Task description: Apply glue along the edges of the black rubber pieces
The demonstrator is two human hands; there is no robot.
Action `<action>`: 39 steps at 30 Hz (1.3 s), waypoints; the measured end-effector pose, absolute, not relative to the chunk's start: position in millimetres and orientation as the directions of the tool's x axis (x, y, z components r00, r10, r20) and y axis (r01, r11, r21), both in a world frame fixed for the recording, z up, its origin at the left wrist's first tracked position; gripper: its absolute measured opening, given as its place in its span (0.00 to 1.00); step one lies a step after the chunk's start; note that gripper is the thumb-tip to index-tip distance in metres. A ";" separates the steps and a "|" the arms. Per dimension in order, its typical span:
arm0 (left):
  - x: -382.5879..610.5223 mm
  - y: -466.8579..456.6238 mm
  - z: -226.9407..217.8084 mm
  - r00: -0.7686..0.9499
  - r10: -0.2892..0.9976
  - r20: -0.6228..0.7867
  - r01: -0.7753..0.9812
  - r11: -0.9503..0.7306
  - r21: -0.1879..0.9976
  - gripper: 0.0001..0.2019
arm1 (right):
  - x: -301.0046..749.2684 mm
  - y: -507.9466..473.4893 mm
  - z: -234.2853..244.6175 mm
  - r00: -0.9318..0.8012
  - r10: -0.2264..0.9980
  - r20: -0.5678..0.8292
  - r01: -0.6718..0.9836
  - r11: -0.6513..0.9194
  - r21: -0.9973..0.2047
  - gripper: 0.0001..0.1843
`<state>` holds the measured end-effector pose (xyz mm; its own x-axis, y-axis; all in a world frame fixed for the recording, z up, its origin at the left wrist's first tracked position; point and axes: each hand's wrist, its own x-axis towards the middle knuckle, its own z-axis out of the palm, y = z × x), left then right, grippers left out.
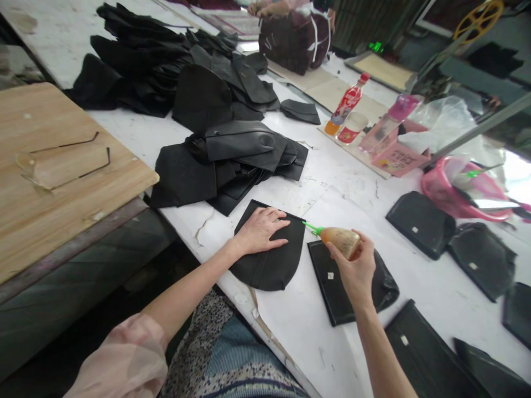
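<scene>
Roughly, you were early in a long run of pieces, as far as I could judge. Your left hand (260, 229) lay flat, fingers spread, its grip apart, pressing the rounded black piece (269, 268) down on the desk (298, 326) near the front edge. Your right hand (355, 271) had its grip clamped round the amber bottle (341, 241), and the green nozzle pointed at that piece's upper right corner. Whether the tip touched, I could not tell. No wet line showed on the piece, so I judged its coating barely begun.

Just beside it, under your right wrist, lay a flat black panel (327, 282) with a small pale tag. Five more dark panels were spread out to your right: one (418, 224), a second (481, 260), a third (518, 312) cut by the frame edge, a fourth (427, 354) and a fifth (489, 376). That made six laid out, which I took as handled already.

What was left looked far larger. One near heap (224, 166) sat behind your left hand and one bigger far heap (157, 61) beyond it, both too overlapped for you to count.

You also had one red drink bottle (347, 103), one cup (352, 128) and one pink basin (460, 188) at the far side.
</scene>
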<state>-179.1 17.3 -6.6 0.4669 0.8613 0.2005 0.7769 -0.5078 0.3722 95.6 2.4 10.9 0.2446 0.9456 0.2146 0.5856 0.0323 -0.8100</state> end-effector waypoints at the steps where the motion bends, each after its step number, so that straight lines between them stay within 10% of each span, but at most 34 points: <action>1: -179.1 17.3 -6.6 0.466 0.861 0.203 0.777 -0.508 0.373 0.23 | 95.1 4.0 10.5 0.245 0.945 0.218 0.592 0.032 -0.805 0.39; 39: -178.5 16.3 -10.0 0.452 0.862 0.230 0.778 -0.507 0.371 0.20 | 103.1 -43.8 21.1 0.206 0.969 0.138 0.501 0.017 -0.865 0.37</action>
